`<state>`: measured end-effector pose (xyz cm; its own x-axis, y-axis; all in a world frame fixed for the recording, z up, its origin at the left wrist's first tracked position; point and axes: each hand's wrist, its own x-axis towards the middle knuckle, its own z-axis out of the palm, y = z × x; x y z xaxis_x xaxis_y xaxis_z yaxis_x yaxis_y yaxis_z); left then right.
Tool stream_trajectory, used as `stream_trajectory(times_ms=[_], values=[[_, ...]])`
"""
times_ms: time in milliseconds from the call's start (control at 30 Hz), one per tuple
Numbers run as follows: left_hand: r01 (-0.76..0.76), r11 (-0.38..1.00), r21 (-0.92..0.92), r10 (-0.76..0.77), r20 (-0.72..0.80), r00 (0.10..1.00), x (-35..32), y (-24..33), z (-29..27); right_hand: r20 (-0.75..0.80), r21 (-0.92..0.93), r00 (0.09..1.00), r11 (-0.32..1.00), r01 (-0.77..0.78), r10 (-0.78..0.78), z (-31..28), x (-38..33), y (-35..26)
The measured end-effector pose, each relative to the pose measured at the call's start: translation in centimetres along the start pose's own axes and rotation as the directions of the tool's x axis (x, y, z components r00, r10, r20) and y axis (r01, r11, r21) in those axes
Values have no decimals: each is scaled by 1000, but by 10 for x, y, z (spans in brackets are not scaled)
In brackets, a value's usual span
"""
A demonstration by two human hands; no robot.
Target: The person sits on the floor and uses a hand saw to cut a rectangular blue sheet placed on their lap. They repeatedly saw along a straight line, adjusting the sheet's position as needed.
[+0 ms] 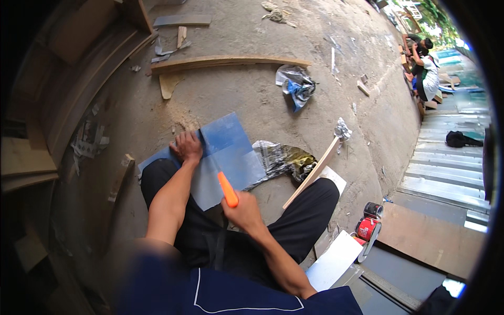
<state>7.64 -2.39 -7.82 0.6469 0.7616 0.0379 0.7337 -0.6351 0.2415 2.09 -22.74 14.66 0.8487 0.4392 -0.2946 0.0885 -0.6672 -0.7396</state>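
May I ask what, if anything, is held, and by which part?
The right hand holds a tool by its orange handle; the left hand touches the blue sheet.

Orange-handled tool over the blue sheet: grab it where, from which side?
By the orange handle, I'd judge, coming from the person's side: it is elongated, its near end slanting toward the body, where the right hand's grip wraps it. Best avoid the far end, directed over the blue sheet; blur hides its edge.
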Motion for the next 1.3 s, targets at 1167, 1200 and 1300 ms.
stream_trajectory(times_ms=[1167, 1200, 1300], values=[[-314, 949, 28, 140, 856, 498, -30, -14, -77, 52, 79, 988, 985, -152, 148, -18, -15, -10], [-299, 954, 20, 137, 858, 494, -28, -11, -86, 57, 78, 987, 985, -156, 152, -18, -14, -11], [-286, 958, 28, 121, 864, 488, -25, -10, -92, 67, 101, 987, 983, -154, 148, -22, -11, -15]])
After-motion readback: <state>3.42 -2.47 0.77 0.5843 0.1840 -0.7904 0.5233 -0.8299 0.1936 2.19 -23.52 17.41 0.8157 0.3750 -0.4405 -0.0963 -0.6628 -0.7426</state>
